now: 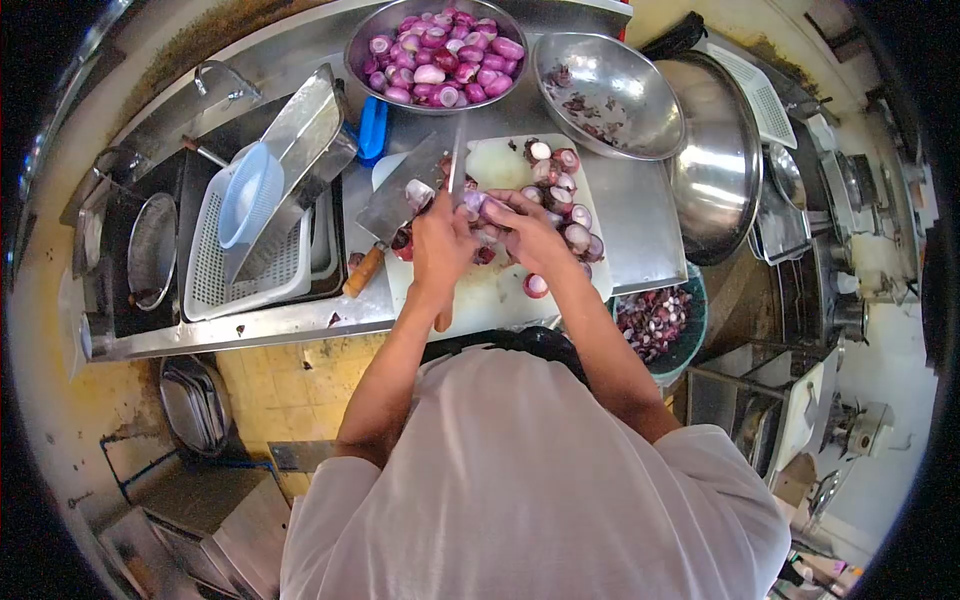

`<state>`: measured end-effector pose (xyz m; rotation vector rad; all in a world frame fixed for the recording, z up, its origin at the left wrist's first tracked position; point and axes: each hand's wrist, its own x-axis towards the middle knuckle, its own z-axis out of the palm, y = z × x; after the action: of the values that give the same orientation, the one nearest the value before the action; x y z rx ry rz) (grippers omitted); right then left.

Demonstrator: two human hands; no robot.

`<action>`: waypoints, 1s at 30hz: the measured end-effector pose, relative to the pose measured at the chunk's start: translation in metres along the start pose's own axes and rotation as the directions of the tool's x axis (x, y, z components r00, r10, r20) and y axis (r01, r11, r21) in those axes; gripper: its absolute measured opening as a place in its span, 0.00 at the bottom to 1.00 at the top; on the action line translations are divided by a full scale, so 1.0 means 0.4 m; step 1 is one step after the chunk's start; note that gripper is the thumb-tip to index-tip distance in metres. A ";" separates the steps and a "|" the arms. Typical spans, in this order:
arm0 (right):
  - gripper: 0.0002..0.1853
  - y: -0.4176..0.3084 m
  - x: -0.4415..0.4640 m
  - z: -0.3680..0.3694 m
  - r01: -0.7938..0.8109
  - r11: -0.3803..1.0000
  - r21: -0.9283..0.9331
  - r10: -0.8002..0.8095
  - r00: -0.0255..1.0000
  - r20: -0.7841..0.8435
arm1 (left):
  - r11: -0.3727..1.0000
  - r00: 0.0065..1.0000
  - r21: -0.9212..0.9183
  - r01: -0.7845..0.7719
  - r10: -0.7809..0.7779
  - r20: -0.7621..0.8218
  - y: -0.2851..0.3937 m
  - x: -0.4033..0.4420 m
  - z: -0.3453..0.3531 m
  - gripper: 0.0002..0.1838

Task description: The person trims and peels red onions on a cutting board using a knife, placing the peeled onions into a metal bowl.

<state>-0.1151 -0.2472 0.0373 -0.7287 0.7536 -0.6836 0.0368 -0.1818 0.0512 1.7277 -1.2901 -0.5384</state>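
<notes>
Red onion (476, 202), purple, one: located between the two hands, over the cutting board (510, 305), pinched in the fingers of the right hand.

Right hand (530, 230): partly curled, fingertips on the onion.

Left hand (443, 240): closed around a knife (459, 160), wooden handle end showing below the fist, blade pointing away from the body; close beside the right hand. Contact between blade and onion: cannot tell.

Unpeeled onions (577, 238), dark-skinned, several: clustered on the board, right of the right hand.

Cleaver (385, 215), wooden-handled: lying left of the left hand.

Beyond the board, two steel bowls: one heaped with purple onions (440, 55), one holding skin scraps (590, 108).
</notes>
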 end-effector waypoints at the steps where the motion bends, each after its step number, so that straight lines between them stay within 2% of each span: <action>1: 0.28 -0.002 0.000 -0.013 -0.023 0.998 0.062 0.017 0.995 0.101 | 0.992 0.996 -0.083 0.090 -0.088 0.022 -0.013 0.007 -0.013 0.05; 2: 0.28 -0.003 -0.003 -0.028 -0.022 0.998 0.062 0.016 0.995 0.103 | 0.970 0.984 -0.163 0.179 -0.173 0.052 -0.022 0.011 -0.019 0.05; 4: 0.25 -0.019 -0.022 -0.027 -0.041 0.991 0.128 0.008 0.968 0.249 | 0.967 0.986 -0.196 0.164 -0.156 0.055 0.004 0.010 -0.037 0.05; 5: 0.25 -0.019 -0.022 -0.027 -0.041 0.991 0.129 0.008 0.969 0.247 | 0.962 0.988 -0.229 0.151 -0.141 0.058 0.018 0.007 -0.046 0.05; 6: 0.25 -0.014 -0.020 -0.026 -0.036 0.986 0.162 -0.003 0.971 0.237 | 0.962 0.988 -0.227 0.153 -0.143 0.061 0.037 -0.003 -0.053 0.05; 8: 0.25 -0.009 -0.008 -0.021 -0.030 0.980 0.195 -0.015 0.973 0.229 | 0.960 0.997 -0.278 0.039 -0.019 0.076 0.071 -0.013 -0.057 0.05; 10: 0.26 -0.006 0.002 -0.020 -0.030 0.982 0.185 0.020 0.998 0.057 | 0.960 0.998 -0.277 0.031 -0.015 0.060 0.040 -0.009 -0.045 0.06; 11: 0.26 -0.009 0.000 -0.025 -0.025 0.982 0.186 0.015 0.998 0.055 | 0.961 0.999 -0.275 0.023 -0.011 0.042 0.024 -0.003 -0.043 0.06; 12: 0.27 -0.016 -0.011 -0.028 0.003 0.989 0.147 -0.024 0.990 0.142 | 0.961 0.999 -0.275 0.020 -0.008 0.044 0.022 0.004 -0.053 0.06; 13: 0.27 -0.023 -0.022 -0.030 0.034 0.994 0.108 -0.059 0.972 0.229 | 0.917 0.989 -0.370 0.146 -0.138 0.047 0.018 0.012 -0.065 0.06; 14: 0.27 -0.028 -0.031 -0.032 0.036 0.993 0.108 -0.060 0.972 0.229 | 0.848 0.962 -0.460 0.264 -0.266 0.062 0.017 0.017 -0.073 0.07; 17: 0.30 -0.034 -0.037 -0.040 -0.031 0.989 0.148 -0.017 0.949 0.315 | 0.852 0.972 -0.474 0.223 -0.233 0.039 0.044 0.017 -0.096 0.07; 18: 0.29 -0.027 -0.028 -0.043 -0.067 0.971 0.228 -0.011 0.946 0.323 | 0.848 0.976 -0.486 0.211 -0.213 0.050 0.047 0.012 -0.103 0.07; 19: 0.28 -0.020 -0.022 -0.048 -0.101 0.946 0.307 -0.006 0.944 0.331 | 0.848 0.975 -0.486 0.213 -0.217 0.049 0.047 0.009 -0.105 0.07; 20: 0.28 -0.012 -0.015 -0.052 -0.103 0.947 0.306 -0.004 0.943 0.332 | 0.878 0.985 -0.447 0.171 -0.159 0.064 0.048 0.008 -0.106 0.08; 21: 0.29 -0.007 -0.010 -0.044 -0.063 0.970 0.234 0.001 0.967 0.256 | 0.904 0.992 -0.409 0.124 -0.100 0.081 0.049 0.008 -0.107 0.08; 22: 0.29 -0.006 -0.007 -0.039 -0.028 0.987 0.160 -0.001 0.984 0.178 | 0.904 0.992 -0.409 0.124 -0.100 0.080 0.047 0.011 -0.112 0.08; 23: 0.29 -0.009 -0.012 -0.040 -0.027 0.987 0.159 -0.002 0.984 0.177 | 0.913 0.987 -0.376 0.160 -0.155 0.045 0.042 0.018 -0.120 0.06; 26: 0.28 -0.035 -0.039 -0.037 0.019 0.997 0.072 -0.032 0.981 0.190 | 0.905 0.962 -0.354 0.237 -0.269 -0.045 -0.001 0.035 -0.128 0.04; 27: 0.28 -0.043 -0.044 -0.056 -0.014 0.998 0.065 -0.004 0.963 0.268 | 0.889 0.939 -0.365 0.275 -0.330 -0.098 -0.011 0.037 -0.134 0.04; 28: 0.27 -0.046 -0.045 -0.070 -0.047 0.997 0.055 0.025 0.938 0.346 | 0.889 0.938 -0.366 0.275 -0.332 -0.100 -0.021 0.038 -0.141 0.04; 30: 0.26 -0.041 -0.045 -0.080 -0.062 0.991 0.117 0.016 0.933 0.360 | 0.924 0.951 -0.251 0.289 -0.307 -0.034 -0.035 0.040 -0.152 0.05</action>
<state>-0.1547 -0.2531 0.0400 -0.6953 0.3846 -0.5359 0.0967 -0.1718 0.0730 1.7258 -0.8716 -0.7684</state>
